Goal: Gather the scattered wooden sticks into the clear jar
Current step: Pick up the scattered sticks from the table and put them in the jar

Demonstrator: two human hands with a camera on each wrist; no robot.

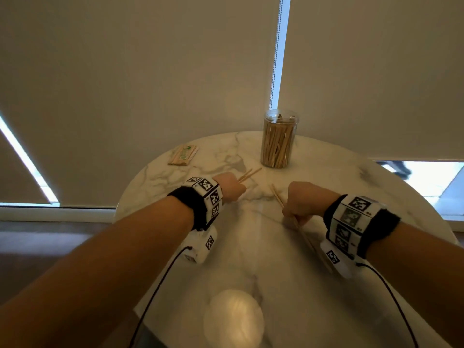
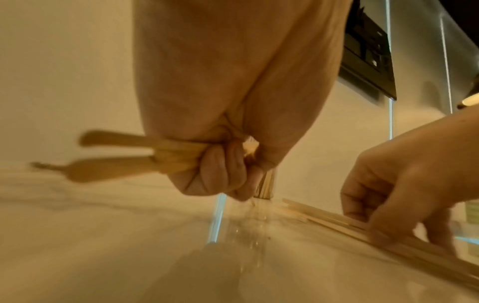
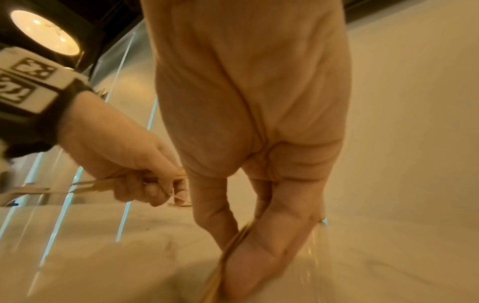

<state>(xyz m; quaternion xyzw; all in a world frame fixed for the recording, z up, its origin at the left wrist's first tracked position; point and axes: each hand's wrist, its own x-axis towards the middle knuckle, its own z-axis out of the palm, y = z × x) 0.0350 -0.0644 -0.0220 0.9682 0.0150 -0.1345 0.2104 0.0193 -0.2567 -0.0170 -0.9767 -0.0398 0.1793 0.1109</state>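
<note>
- Left hand (image 1: 229, 185): fingers curled tight round a small bundle of sticks (image 1: 249, 175). The ends poke out toward the jar (image 1: 278, 139); the left wrist view shows the fist closed on them.
- Right hand (image 1: 305, 202): low over the marble table (image 1: 326, 172), thumb and fingers pinching a second bundle of sticks (image 1: 277, 197) that lies on the tabletop. The right wrist view shows the sticks wedged between the fingers.
- Jar: upright at the far side of the table, well apart from both hands, lid off, already packed with sticks standing on end.
- A flat packet (image 1: 183, 154) lies far left of the jar; contents unclear.
- Handling, judged: the sticks look thin, light, stiff and smooth. They will likely roll and fan out if held loosely, and could snap if bent.
- Best hold, judged: round the middle of the bundle, ends squared against the table before lifting.
- Risk: the jar is nearly full, so new sticks may catch on those inside; feed them in end first, upright.
</note>
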